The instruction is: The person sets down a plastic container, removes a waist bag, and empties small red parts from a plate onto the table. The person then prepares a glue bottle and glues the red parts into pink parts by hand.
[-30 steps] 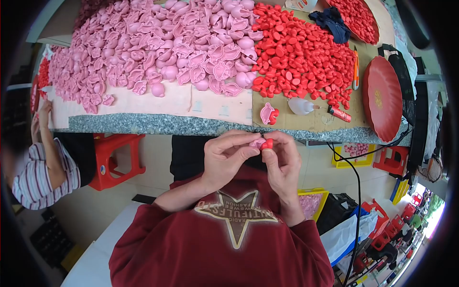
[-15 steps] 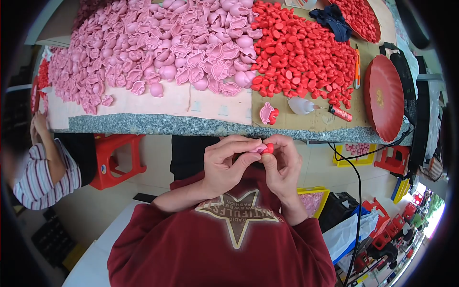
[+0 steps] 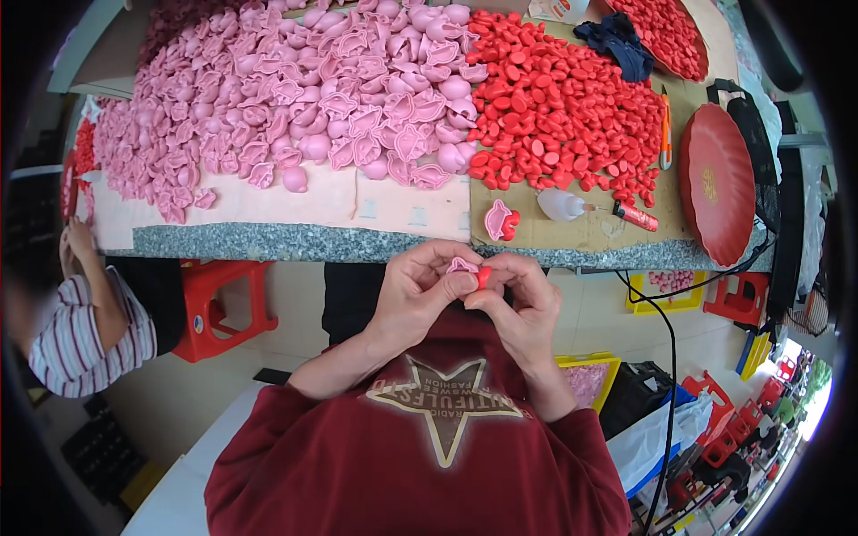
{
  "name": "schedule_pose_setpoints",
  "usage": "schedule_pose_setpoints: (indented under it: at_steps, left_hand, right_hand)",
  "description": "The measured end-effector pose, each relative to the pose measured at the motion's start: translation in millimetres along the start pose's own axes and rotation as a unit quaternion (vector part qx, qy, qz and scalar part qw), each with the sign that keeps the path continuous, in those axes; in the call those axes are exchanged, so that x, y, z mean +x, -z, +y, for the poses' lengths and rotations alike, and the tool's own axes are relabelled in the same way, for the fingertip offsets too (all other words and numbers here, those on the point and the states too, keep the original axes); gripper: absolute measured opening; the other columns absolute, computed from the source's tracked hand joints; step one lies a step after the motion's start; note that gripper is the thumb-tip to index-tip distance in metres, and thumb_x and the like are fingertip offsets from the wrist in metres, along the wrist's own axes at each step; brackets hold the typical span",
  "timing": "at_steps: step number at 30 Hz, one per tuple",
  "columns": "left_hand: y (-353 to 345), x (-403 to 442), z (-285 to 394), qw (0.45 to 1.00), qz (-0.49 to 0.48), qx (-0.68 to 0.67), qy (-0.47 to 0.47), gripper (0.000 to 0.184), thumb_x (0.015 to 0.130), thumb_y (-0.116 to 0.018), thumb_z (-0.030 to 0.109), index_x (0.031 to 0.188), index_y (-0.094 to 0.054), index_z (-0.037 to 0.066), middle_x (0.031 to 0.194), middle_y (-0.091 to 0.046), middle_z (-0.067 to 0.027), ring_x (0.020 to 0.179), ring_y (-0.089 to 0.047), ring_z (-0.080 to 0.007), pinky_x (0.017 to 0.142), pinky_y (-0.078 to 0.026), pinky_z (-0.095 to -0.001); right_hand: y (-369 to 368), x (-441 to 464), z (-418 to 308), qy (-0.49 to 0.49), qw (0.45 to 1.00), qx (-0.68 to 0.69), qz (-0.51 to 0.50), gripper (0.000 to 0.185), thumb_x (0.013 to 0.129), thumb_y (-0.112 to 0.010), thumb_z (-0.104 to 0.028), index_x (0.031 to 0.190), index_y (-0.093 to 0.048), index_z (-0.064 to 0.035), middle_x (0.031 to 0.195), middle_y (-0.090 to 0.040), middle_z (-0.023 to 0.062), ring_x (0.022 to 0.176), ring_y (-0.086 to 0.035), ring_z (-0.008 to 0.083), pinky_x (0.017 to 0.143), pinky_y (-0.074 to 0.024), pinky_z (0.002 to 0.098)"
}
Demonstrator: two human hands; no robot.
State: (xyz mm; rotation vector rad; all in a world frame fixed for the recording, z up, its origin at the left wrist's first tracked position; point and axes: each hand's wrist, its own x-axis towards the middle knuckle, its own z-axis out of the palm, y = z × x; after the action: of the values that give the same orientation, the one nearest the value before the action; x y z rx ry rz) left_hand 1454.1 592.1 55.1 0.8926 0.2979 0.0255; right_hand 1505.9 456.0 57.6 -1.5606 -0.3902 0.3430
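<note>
My left hand (image 3: 418, 290) pinches a small pink moulded piece (image 3: 462, 265) between thumb and fingers, just off the table's front edge. A red plastic piece (image 3: 484, 277) sits against the pink one. My right hand (image 3: 520, 304) closes thumb and fingertips around the red piece; part of it is hidden. On the table just beyond my hands lies another pink piece (image 3: 495, 219) joined to a red piece (image 3: 510, 226). Beside that pair are a white squeeze bottle (image 3: 561, 205) with a thin tip and a small red tube (image 3: 635, 215).
A large heap of pink pieces (image 3: 295, 98) covers the table's left, with a heap of red pieces (image 3: 563, 112) beside it. To the right are an orange cutter (image 3: 666, 134) and a red scalloped tray (image 3: 715, 183). Another person's arm (image 3: 94, 268) is at far left.
Both hands have shifted slightly left with the two pieces. The pink piece has turned, showing its outlined hollow face, and the right thumb has moved lower on the red piece.
</note>
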Motion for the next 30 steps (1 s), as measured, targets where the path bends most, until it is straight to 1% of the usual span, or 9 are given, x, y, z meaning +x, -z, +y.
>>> schedule_pose_setpoints:
  at_steps: [4,7,12,13,16,19,22,26,30]
  left_hand:
    - [0,4,1,1.0,0.015,-0.012,-0.002,0.019,0.082,-0.061,0.004,0.1,-0.056,-0.001,0.085,-0.062,-0.0047,0.075,-0.058,-0.0079,0.066,-0.048,-0.0199]
    - [-7,12,13,0.985,0.065,0.155,-0.047,0.021,0.081,-0.063,0.004,0.1,-0.056,-0.002,0.084,-0.063,-0.0043,0.072,-0.058,-0.0078,0.065,-0.048,-0.0212]
    - [3,33,13,0.929,0.116,0.343,-0.081,0.022,0.076,-0.065,-0.001,0.097,-0.058,-0.003,0.09,-0.062,-0.0081,0.075,-0.061,-0.0099,0.063,-0.048,-0.0207]
    - [4,35,14,0.911,0.122,0.388,-0.07,0.023,0.076,-0.065,0.0,0.098,-0.059,-0.002,0.089,-0.062,-0.0079,0.073,-0.06,-0.0097,0.061,-0.048,-0.0207]
    - [0,40,20,0.797,0.123,0.563,-0.181,0.025,0.075,-0.066,0.002,0.099,-0.061,0.0,0.085,-0.061,-0.0076,0.066,-0.059,-0.0102,0.054,-0.046,-0.022]
    - [5,47,24,0.755,0.127,0.585,-0.267,0.03,0.071,-0.069,0.006,0.1,-0.063,0.004,0.085,-0.057,-0.007,0.067,-0.055,-0.0158,0.056,-0.044,-0.0272]
    - [-7,62,40,0.606,0.165,0.698,-0.343,0.03,0.068,-0.071,0.009,0.098,-0.065,0.005,0.087,-0.055,-0.0063,0.075,-0.049,-0.0214,0.065,-0.043,-0.0324]
    - [-5,76,37,0.594,0.144,0.715,-0.338,0.033,0.067,-0.069,0.009,0.098,-0.063,0.004,0.088,-0.054,-0.0059,0.082,-0.046,-0.0238,0.072,-0.039,-0.0359]
    - [-1,77,37,0.626,0.158,0.678,-0.35,0.03,0.069,-0.067,0.005,0.099,-0.063,0.004,0.093,-0.058,-0.0081,0.087,-0.048,-0.0259,0.075,-0.04,-0.035]
  right_hand:
    - [-3,0,4,0.038,0.998,-0.011,0.043,0.032,0.066,-0.076,-0.005,0.093,-0.059,-0.0016,0.069,-0.057,0.0024,0.058,-0.05,0.0069,0.053,-0.0402,0.0207]
    - [8,-1,15,0.119,0.98,-0.093,0.133,0.03,0.065,-0.075,-0.002,0.09,-0.058,-0.001,0.064,-0.053,0.0018,0.053,-0.045,0.0087,0.047,-0.0355,0.0213]
    - [31,23,16,0.17,0.921,-0.233,0.262,0.038,0.066,-0.074,-0.003,0.098,-0.055,-0.0023,0.089,-0.051,0.007,0.059,-0.04,0.0113,0.053,-0.0339,0.0222]
    - [33,29,12,0.166,0.92,-0.245,0.255,0.039,0.066,-0.074,-0.003,0.099,-0.054,-0.0025,0.092,-0.05,0.0074,0.06,-0.039,0.0116,0.053,-0.0339,0.0222]
    - [36,38,12,0.142,0.925,-0.253,0.243,0.04,0.066,-0.075,-0.005,0.1,-0.054,-0.0022,0.093,-0.049,0.0068,0.061,-0.039,0.0117,0.054,-0.0338,0.0223]
    - [39,38,15,0.105,0.937,-0.228,0.243,0.041,0.065,-0.076,-0.006,0.1,-0.054,-0.0017,0.091,-0.049,0.0055,0.062,-0.039,0.011,0.054,-0.0337,0.0222]
    - [42,37,16,0.082,0.945,-0.211,0.237,0.038,0.068,-0.074,-0.006,0.1,-0.054,-0.001,0.088,-0.049,0.0045,0.063,-0.04,0.01,0.054,-0.035,0.0221]
    - [57,38,23,0.123,0.952,-0.115,0.257,0.024,0.076,-0.065,-0.004,0.097,-0.055,0.0,0.085,-0.051,0.0046,0.066,-0.046,0.0108,0.057,-0.0396,0.0225]
    - [74,52,2,0.074,0.917,-0.279,0.275,0.017,0.077,-0.061,0.0,0.093,-0.059,0.0005,0.084,-0.057,0.0085,0.072,-0.055,0.017,0.064,-0.0443,0.0275]
